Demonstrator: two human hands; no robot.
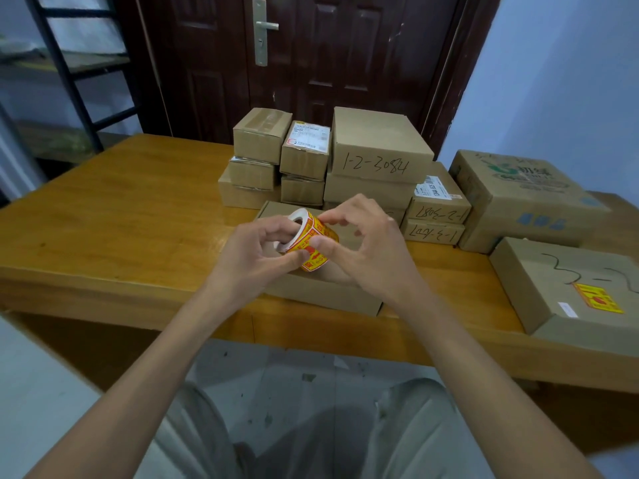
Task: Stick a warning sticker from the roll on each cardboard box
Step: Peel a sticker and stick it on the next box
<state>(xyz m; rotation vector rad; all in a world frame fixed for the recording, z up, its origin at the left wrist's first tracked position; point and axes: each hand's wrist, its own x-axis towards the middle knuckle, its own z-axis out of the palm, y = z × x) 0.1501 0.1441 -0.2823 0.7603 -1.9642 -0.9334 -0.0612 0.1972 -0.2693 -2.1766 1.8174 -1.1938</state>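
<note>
My left hand [257, 250] grips a roll of yellow-and-red warning stickers [316, 242] from its left side, fingers through the white core. My right hand [366, 243] pinches the outer face of the roll with thumb and forefinger. Both hands hover over a flat cardboard box [321, 292] lying at the table's front edge; its top shows no sticker where visible. At the right, another flat box [553, 288] carries a yellow-and-red sticker [598, 299] on its top.
Several stacked cardboard boxes [380, 146] stand behind the hands on the wooden table [121, 216], some with handwritten numbers. A large printed carton [518, 198] sits at the right. A dark door and a metal shelf are behind the table.
</note>
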